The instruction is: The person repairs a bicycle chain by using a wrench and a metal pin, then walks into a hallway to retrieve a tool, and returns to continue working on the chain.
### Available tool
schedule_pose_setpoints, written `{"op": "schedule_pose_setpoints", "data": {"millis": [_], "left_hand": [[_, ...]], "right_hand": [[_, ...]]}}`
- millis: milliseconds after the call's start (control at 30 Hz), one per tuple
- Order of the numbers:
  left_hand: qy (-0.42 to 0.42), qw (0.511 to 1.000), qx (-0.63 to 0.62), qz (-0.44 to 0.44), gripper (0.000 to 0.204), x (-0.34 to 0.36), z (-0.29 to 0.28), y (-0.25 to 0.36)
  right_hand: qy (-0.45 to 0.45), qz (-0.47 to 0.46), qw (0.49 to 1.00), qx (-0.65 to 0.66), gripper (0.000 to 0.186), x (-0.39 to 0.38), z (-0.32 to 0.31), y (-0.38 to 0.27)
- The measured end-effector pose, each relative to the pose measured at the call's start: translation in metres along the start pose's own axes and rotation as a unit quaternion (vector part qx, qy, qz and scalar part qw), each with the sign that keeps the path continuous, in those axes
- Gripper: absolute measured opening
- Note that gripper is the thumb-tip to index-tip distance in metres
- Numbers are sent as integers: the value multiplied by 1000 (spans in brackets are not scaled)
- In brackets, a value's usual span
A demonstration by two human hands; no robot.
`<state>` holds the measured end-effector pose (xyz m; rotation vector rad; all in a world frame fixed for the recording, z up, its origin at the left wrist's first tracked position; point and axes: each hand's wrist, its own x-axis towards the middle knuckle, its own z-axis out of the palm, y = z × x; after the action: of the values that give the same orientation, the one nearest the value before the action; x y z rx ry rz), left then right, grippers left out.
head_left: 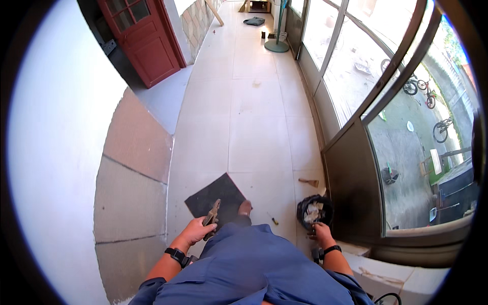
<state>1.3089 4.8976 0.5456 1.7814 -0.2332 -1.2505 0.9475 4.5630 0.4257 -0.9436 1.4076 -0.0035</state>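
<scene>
A pair of pliers (213, 210) is in my left hand (194, 232), fingers wrapped round the handles and jaws pointing forward. Beneath them a dark square mat (208, 195) lies on the floor, turned cornerwise, close to my foot (245, 207). My right hand (322, 233) is at the near rim of a small bin (328, 208) lined with a black bag. Its fingers are bent together; whatever they pinch is too small to make out. Pale scraps (312, 212) fill the bin's middle. Between my legs and the bin lies a small tool with a black and yellow handle (275, 221).
A flat brownish piece (309, 182) lies just beyond the bin. Framed glass panels (351, 66) run along the right, a stone-clad wall base (133, 193) along the left. Farther off are a red door (147, 46), a green round stand base (276, 47) and a dark cloth (254, 21).
</scene>
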Motion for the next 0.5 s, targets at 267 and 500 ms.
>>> {"op": "schedule_pose_setpoints", "data": {"millis": [267,500], "left_hand": [[-93,992,89,12,28,180,-25,209],[-111,991,74,14,28,320,-8,288]], "right_hand": [[9,-13,995,100,29,71,8,-115],[6,21,995,94,28,178,3,-215]]}}
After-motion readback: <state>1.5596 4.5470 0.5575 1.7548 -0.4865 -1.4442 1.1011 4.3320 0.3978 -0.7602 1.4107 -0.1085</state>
